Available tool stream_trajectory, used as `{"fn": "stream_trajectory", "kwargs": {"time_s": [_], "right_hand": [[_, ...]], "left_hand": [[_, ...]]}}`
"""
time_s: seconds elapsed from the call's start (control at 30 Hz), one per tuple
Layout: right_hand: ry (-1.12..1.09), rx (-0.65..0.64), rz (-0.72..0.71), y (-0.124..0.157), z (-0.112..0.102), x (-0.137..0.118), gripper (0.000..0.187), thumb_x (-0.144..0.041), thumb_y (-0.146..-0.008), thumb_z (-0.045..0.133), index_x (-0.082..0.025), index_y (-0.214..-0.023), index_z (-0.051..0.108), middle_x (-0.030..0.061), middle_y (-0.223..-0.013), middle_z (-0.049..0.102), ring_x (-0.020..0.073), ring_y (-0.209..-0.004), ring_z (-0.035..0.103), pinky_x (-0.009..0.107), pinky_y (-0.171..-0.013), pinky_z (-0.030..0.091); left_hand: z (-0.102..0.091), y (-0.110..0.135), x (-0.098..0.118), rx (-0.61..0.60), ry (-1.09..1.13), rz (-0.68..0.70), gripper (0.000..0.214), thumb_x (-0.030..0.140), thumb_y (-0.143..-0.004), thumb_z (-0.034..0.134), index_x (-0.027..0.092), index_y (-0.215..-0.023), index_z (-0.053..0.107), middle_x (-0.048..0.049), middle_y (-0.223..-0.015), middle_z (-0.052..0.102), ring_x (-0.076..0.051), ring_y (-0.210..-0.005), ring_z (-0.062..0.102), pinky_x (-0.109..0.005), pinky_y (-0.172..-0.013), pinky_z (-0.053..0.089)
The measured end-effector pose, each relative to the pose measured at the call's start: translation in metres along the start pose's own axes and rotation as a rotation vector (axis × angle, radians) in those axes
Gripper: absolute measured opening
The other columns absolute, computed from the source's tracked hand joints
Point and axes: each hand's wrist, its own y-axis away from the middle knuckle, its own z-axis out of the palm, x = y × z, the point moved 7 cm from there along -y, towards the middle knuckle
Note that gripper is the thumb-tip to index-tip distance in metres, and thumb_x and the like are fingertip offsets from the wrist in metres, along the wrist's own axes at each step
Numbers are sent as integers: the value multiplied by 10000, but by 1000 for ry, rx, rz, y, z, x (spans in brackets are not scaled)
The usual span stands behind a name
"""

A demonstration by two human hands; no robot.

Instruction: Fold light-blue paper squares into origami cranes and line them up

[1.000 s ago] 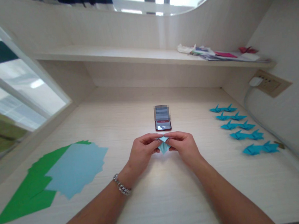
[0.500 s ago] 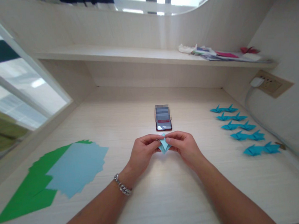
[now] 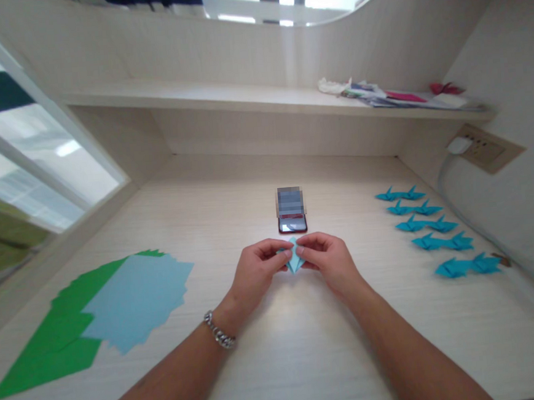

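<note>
Head camera view: the left hand (image 3: 257,263) and the right hand (image 3: 330,255) both pinch one small folded paper (image 3: 294,262); the left hand is clamped on its left side, and the right hand is clamped on its right side; the paper is light blue, with one pointy end toward the phone (image 3: 292,224) and one pointy end toward the person; it is just on the near side of the phone, and I cannot tell if it touches the desk (image 3: 280,371); a silver chain bracelet (image 3: 219,331) goes around the left wrist; the phone lies on the desk just past the hands, and most of its screen is blurred into little squares.

Left of the phone and a bit nearer to the person, light blue sheets (image 3: 138,299) are spread out like a fan; green sheets (image 3: 43,353) lie partly under them and stick out on the left; right of the phone, well apart from it, five bright blue paper shapes (image 3: 410,224) make a line, and each looks like two little birds joined together; farther right of the phone, a white plug (image 3: 459,145) sits in a wall socket (image 3: 489,150); behind the phone and higher up is a shelf (image 3: 194,98), with messy papers (image 3: 379,98) on its right part.
</note>
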Motion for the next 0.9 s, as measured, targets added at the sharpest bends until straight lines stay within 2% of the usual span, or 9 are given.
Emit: {"fn": "stream_trajectory", "kwargs": {"time_s": [0.13, 0.3, 0.53, 0.9], "right_hand": [[-4, -6, -9, 0, 1, -1, 329, -293, -531, 818, -154, -783, 660, 22, -726, 689, 158, -639, 646, 332, -644, 546], [1, -35, -7, -2, 1, 1, 433, -324, -581, 799, -171, -947, 625, 27, -750, 695, 161, -655, 659, 306, -625, 541], [-27, -76, -19, -2, 2, 2, 518, -269, -572, 808, -178, -1031, 587, 26, -802, 700, 152, -687, 658, 303, -674, 530], [-29, -89, -47, -3, 2, 2, 525, -229, -545, 807, -171, -1023, 597, 37, -815, 703, 162, -696, 657, 324, -704, 516]], "left_hand": [[0, -1, 0, 10, 12, -15, 232, 242, -659, 750, 132, -861, 718, -69, -772, 700, -159, -674, 629, -278, -628, 522], [-2, -1, -2, 37, 104, -38, 254, 260, -652, 759, 138, -871, 716, -71, -794, 704, -155, -683, 634, -283, -646, 520], [-2, -2, -6, 50, 196, -93, 267, 239, -652, 766, 131, -891, 714, -82, -850, 708, -150, -721, 642, -279, -680, 518], [0, -1, -6, 44, 249, -124, 278, 221, -640, 778, 125, -892, 712, -95, -885, 713, -137, -721, 639, -255, -673, 511]]}}
